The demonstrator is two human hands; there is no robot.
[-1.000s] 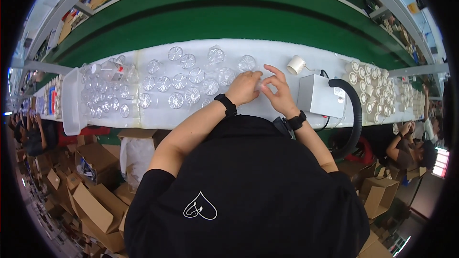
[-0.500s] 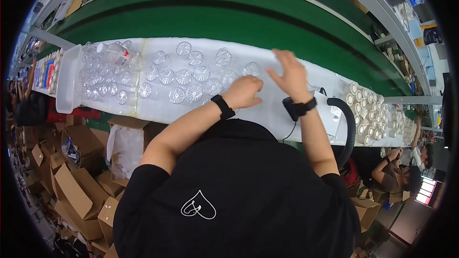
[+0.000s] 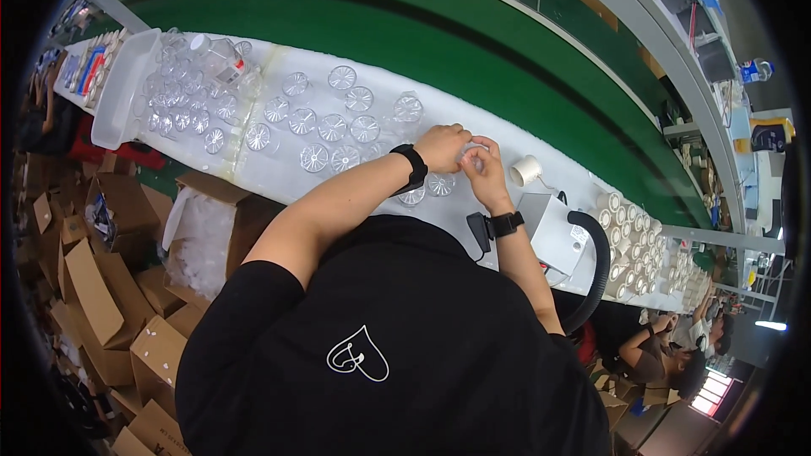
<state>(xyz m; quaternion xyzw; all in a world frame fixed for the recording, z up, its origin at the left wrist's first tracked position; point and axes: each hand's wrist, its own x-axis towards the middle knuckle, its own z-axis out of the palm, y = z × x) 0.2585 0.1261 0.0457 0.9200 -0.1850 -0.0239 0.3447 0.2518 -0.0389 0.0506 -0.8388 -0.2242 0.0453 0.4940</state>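
Observation:
My left hand point(image 3: 444, 149) and my right hand point(image 3: 487, 176) meet above the white table mat, fingers closed around a small clear piece point(image 3: 472, 154). Most of that piece is hidden by the fingers, so its exact kind does not show. Below and to the left of my hands stand several clear cup-like pieces point(image 3: 332, 127) with ribbed round faces up. One of them point(image 3: 440, 183) sits just under my hands. A cream-coloured hollow cylinder point(image 3: 525, 171) lies on its side to the right of my right hand.
A grey metal box point(image 3: 547, 228) with a black corrugated hose point(image 3: 601, 266) stands at the right. Beyond it are rows of cream cylinders point(image 3: 629, 236). At the left are a white plastic bin point(image 3: 116, 122) and a clear bottle point(image 3: 221, 63). Cardboard boxes point(image 3: 106, 291) fill the floor at left.
My right hand has come down and left to meet my left hand, which has moved right and up. A clear piece is now between them. The whole view has turned.

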